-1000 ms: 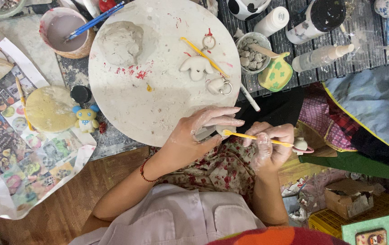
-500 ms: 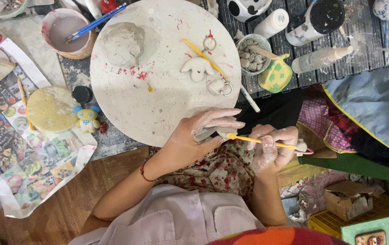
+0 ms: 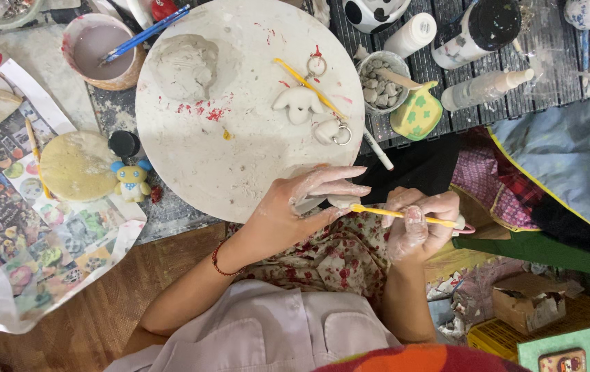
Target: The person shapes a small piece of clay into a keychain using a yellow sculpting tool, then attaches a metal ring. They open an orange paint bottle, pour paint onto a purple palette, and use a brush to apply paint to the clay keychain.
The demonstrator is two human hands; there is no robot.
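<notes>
Left hand [image 3: 295, 207] pinching small clay piece [image 3: 340, 201]; right hand [image 3: 422, 224] pinching yellow tool [image 3: 405, 215], tip touching clay. Shaping step; needs light, steady pressure.

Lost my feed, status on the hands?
Left hand pinches small clay piece. Right hand holds yellow tool, tip on clay. Round board just beyond; nothing between.

My left hand [image 3: 295, 210] barely shifted at the round board's [image 3: 240, 165] near edge, fingers stretched a touch flatter over the small clay piece [image 3: 342, 202], yellow tool's [image 3: 405, 215] tip nudged closer in
</notes>
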